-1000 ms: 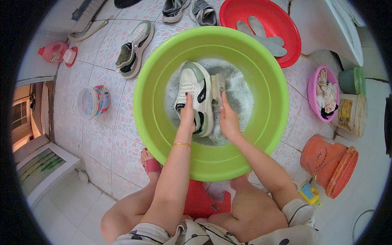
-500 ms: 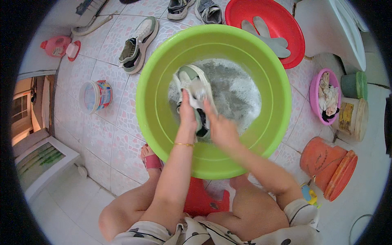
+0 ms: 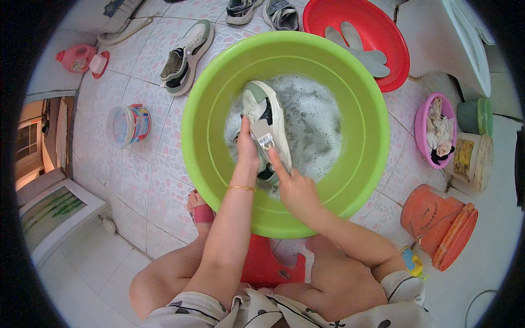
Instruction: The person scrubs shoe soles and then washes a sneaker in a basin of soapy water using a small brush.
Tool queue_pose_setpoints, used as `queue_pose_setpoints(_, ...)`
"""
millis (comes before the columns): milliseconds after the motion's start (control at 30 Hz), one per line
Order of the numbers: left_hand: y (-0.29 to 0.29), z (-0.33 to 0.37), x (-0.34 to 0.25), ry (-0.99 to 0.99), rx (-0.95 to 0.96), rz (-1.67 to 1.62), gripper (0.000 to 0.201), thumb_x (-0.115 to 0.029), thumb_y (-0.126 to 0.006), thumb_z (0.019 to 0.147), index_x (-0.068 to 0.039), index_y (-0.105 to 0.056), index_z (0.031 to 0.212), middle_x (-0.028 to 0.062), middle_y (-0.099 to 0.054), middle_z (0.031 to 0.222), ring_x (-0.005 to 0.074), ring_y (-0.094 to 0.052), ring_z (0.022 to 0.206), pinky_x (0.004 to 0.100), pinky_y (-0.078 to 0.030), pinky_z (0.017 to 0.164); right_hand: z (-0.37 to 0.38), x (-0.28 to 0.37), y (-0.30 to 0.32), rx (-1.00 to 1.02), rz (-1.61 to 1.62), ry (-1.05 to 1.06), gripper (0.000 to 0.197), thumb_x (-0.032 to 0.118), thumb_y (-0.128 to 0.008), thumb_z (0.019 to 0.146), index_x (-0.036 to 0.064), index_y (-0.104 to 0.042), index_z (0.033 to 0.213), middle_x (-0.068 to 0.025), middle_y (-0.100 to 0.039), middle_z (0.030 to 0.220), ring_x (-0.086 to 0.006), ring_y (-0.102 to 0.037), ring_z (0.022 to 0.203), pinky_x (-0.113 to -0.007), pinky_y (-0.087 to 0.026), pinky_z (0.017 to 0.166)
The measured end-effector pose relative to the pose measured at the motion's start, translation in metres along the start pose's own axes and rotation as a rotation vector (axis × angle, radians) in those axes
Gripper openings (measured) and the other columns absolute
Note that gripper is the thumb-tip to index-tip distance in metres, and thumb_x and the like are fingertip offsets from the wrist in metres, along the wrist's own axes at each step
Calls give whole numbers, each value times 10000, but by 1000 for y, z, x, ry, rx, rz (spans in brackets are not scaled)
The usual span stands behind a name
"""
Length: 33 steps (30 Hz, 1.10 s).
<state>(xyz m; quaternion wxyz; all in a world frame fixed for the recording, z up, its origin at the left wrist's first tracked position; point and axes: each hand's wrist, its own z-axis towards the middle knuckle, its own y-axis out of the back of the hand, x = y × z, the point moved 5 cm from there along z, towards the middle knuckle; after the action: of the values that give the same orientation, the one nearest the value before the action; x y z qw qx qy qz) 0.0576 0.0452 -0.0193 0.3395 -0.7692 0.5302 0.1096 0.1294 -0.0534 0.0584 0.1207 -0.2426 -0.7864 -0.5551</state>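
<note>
A white, grey-green and black sneaker is tilted inside a large lime-green basin, above foamy grey water. My left hand is closed round the sneaker's left side, its thumb along the upper. My right hand grips a grey scrub brush with a pale label on its back, the index finger stretched along it. The brush lies against the middle of the sneaker; its bristles are hidden underneath. The sneaker's heel end is partly covered by my hands.
Another sneaker stands left of the basin, near a small clear bucket. Beyond lie more shoes and a red basin holding grey insoles. To the right are a pink basin of cloths and an orange bucket.
The brush, blurred before, now shows sharply, a little lower on the sneaker. My right hand has moved slightly down toward me. The sneaker has shifted slightly up and right.
</note>
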Motion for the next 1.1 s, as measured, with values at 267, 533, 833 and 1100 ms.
queue_pose_setpoints(267, -16, -8, 37, -65, 74, 166, 539, -419, -410, 899, -12, -409, 1252, 69, -478, 1219, 184, -450, 1094, 305, -339, 937, 77, -48, 21, -200, 23, -29, 609, 62, -458, 774, 169, -278, 1347, -199, -566, 633, -370, -560, 537, -463, -458, 499)
queue_pose_setpoints(533, 5, 2, 11, 85, 32, -43, 522, -466, -344, 906, -40, -476, 1178, 70, -574, 1058, 182, -545, 959, 319, -427, 836, -14, 3, 2, -85, 24, 45, 620, 40, -466, 786, 207, -282, 1354, -210, -544, 623, -356, -545, 498, -464, -437, 474)
queue_pose_setpoints(833, -4, -9, 14, -104, -53, 303, 640, -516, -393, 874, 11, -426, 1236, 95, -474, 1221, 184, -440, 1110, 294, -338, 930, 60, -30, 22, -197, 28, -5, 592, 14, -457, 768, 110, -305, 1332, -181, -549, 561, -364, -540, 485, -464, -442, 484)
queue_pose_setpoints(1100, 12, 12, 11, -79, 66, -7, 541, -382, -488, 873, 6, -418, 1244, 91, -453, 1252, 189, -437, 1128, 307, -332, 952, 17, -49, 8, -153, 415, -105, 551, 111, -424, 861, 242, -247, 1366, -233, -553, 654, -382, -556, 587, -460, -434, 580)
